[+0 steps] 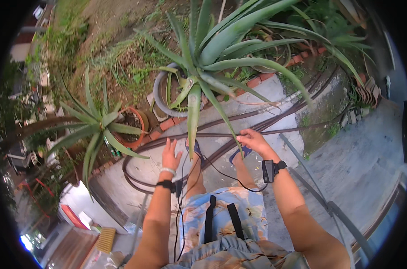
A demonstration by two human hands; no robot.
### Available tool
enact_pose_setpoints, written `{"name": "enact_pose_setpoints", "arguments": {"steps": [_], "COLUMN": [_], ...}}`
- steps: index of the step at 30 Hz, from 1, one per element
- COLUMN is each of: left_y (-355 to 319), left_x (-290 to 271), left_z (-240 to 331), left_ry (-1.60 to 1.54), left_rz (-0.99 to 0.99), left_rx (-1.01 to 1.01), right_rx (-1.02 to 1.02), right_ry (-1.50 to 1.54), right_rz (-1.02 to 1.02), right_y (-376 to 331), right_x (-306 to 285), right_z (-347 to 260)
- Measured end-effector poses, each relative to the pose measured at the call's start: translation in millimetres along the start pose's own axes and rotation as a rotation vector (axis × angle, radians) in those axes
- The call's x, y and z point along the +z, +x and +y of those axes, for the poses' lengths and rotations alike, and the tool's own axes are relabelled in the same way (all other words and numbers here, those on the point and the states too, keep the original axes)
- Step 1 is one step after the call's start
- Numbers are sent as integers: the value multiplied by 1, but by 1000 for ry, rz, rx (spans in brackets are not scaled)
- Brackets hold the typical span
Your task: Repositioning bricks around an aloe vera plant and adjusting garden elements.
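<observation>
Right hand is at the lower stretch of a long aloe leaf, fingers curled in toward its edge. Can't tell if that grip pinches the leaf or just sits beside it. Leaf hangs from the large aloe out over the paving's far edge, which is probably why it's reachable from where the person stands. Left hand is up, well apart from that leaf: fingers spread, nothing in the grip, likely held clear of foliage.

Large aloe's grey pot sits on the far edge, giving leaves room to splay both ways. Smaller aloe in an orange pot, further left along the same edge. Bricks line it, presumably to hold soil back. Brown hoses cross the paving, looped toward its left side, likely to gather slack. Wrist unit is strapped on, so it doesn't occupy the fingers.

Paving is grey concrete, paler near the bricks, greenish toward far right. Outdoors: soil and grass beyond, ridged tiles at far right, metal tubes near right, yellow slatted piece lower left.
</observation>
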State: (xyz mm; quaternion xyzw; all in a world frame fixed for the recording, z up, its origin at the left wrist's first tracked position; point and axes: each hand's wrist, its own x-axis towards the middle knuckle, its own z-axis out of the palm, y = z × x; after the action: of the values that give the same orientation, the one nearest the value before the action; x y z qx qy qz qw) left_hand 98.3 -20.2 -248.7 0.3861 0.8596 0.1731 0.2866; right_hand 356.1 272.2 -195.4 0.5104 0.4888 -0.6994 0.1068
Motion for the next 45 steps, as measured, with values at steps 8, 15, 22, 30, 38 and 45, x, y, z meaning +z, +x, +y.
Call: {"name": "enact_pose_setpoints", "arguments": {"steps": [8,15,22,30,38,45], "left_y": [-89,-144,-180,-192,-195,-195], "left_x": [-30,-26,29,72,82,100], "left_z": [44,70,96,135,155,192], "left_ry": [-74,-305,-403,-432,-355,-331], "left_rz": [-151,-262,-409,-481,-478,-555], "left_rx": [-54,-344,-322,-219,-263,-192], "right_rx": [-96,-91,71,111,118,75], "right_ry": [-63,86,76,252,274,256], "right_rz": [99,177,314,401,402,435], "right_y": [-30,-50,-78,-88,-81,-84], "right_x": [-7,-31,-73,-106,-113,-144], "right_z": [20,99,201,273,300,329]}}
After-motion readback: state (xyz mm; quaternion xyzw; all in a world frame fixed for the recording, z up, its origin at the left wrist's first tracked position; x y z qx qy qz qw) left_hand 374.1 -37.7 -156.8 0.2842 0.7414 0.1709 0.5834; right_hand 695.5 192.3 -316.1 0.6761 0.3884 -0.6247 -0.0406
